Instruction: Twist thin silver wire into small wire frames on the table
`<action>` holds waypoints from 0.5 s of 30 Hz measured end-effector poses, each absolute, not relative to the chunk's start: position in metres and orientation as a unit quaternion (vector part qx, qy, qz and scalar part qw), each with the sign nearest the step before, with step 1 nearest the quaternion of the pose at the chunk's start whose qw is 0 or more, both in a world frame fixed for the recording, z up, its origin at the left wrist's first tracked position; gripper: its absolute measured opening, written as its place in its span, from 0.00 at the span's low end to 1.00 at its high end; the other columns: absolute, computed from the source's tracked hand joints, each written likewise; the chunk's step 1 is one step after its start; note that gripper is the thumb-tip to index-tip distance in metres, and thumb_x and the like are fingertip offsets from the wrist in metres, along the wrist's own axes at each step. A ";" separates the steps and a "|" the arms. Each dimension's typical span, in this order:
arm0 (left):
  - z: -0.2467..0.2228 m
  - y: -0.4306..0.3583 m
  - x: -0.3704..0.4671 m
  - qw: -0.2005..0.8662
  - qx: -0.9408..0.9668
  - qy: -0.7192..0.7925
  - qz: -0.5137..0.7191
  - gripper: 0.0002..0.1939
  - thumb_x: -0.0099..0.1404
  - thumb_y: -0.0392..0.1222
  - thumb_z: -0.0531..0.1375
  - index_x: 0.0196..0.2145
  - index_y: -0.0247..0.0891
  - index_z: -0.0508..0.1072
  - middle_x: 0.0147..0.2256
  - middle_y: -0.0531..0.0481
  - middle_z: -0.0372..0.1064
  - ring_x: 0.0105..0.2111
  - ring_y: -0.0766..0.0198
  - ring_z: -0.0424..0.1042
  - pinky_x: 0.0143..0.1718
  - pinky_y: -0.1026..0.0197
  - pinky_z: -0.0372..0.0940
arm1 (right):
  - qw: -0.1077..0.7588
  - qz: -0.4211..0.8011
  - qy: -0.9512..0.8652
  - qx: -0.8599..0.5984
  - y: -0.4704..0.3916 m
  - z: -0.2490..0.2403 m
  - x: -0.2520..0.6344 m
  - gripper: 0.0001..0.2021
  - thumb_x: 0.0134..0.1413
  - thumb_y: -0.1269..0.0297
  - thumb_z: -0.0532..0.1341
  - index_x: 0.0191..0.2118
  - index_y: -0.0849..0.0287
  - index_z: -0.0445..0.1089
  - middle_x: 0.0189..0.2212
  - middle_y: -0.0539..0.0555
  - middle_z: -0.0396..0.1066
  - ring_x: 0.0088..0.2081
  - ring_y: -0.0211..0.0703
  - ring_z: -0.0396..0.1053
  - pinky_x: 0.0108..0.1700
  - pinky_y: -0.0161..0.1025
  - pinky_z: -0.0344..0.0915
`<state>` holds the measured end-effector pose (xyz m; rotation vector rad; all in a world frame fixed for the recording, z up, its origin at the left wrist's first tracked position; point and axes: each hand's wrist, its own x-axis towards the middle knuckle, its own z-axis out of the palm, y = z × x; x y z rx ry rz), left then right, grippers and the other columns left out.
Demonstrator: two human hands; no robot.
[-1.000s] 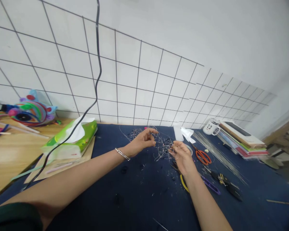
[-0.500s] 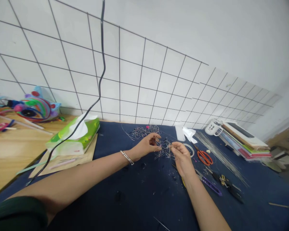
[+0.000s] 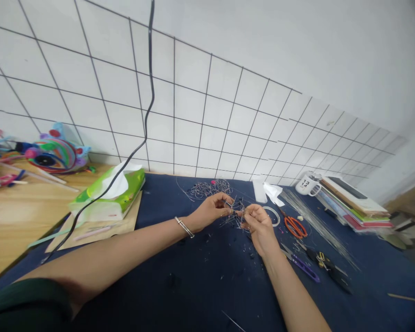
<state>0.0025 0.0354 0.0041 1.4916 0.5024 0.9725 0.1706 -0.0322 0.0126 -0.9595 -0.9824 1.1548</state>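
Between my hands is a small tangled bundle of thin wires (image 3: 235, 216), with dark bits among them and ends sticking out on several sides. My left hand (image 3: 212, 212), with a silver bangle at the wrist, pinches the bundle's left side between thumb and fingers. On the right side, the closed fingertips of my right hand (image 3: 261, 226) grip the wires close to the left fingertips. Just behind the left hand lies a loose heap of curled wire (image 3: 205, 188) with a small pink piece on it. My fingers hide part of the bundle.
On the dark blue cloth (image 3: 200, 295) to the right lie orange-handled scissors (image 3: 295, 227), a purple-handled cutter (image 3: 304, 267), black pliers (image 3: 328, 269), a white tape ring (image 3: 272, 216) and straight wires (image 3: 318, 226). Further back are a mug (image 3: 307, 184) and stacked books (image 3: 352, 203). A tissue pack (image 3: 107, 196) sits left.
My hands have drawn closer together, the right fingertips moving left toward the left ones on the wire bundle. The whole view has shifted slightly.
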 end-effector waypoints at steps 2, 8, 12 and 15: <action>0.005 0.034 0.002 0.608 0.641 0.209 0.418 0.12 0.53 0.37 0.61 0.36 0.36 0.64 0.39 0.49 0.64 0.32 0.70 0.65 0.35 0.63 0.61 | 0.621 0.510 -0.423 -0.418 -0.032 0.012 0.171 0.16 0.34 0.62 0.68 0.32 0.54 0.64 0.26 0.49 0.63 0.36 0.47 0.67 0.24 0.33 0.61; 0.009 0.043 -0.003 0.564 0.665 0.203 0.446 0.08 0.54 0.36 0.60 0.30 0.35 0.63 0.31 0.53 0.61 0.27 0.73 0.60 0.30 0.66 0.59 | 0.609 0.496 -0.449 -0.427 -0.037 0.020 0.173 0.12 0.40 0.65 0.66 0.33 0.55 0.65 0.26 0.48 0.62 0.27 0.36 0.62 0.24 0.32 0.57; 0.015 0.060 -0.013 0.522 0.719 0.178 0.424 0.08 0.53 0.37 0.61 0.27 0.33 0.63 0.28 0.53 0.60 0.27 0.72 0.60 0.30 0.65 0.59 | 0.604 0.477 -0.455 -0.448 -0.041 0.029 0.178 0.10 0.41 0.65 0.65 0.32 0.55 0.67 0.24 0.48 0.64 0.26 0.36 0.61 0.24 0.33 0.55; 0.020 0.072 -0.022 0.502 0.757 0.156 0.387 0.08 0.53 0.38 0.61 0.26 0.33 0.64 0.28 0.52 0.61 0.28 0.71 0.61 0.31 0.63 0.60 | 0.603 0.468 -0.459 -0.455 -0.041 0.032 0.184 0.09 0.42 0.64 0.65 0.32 0.56 0.67 0.25 0.49 0.65 0.25 0.36 0.61 0.24 0.34 0.55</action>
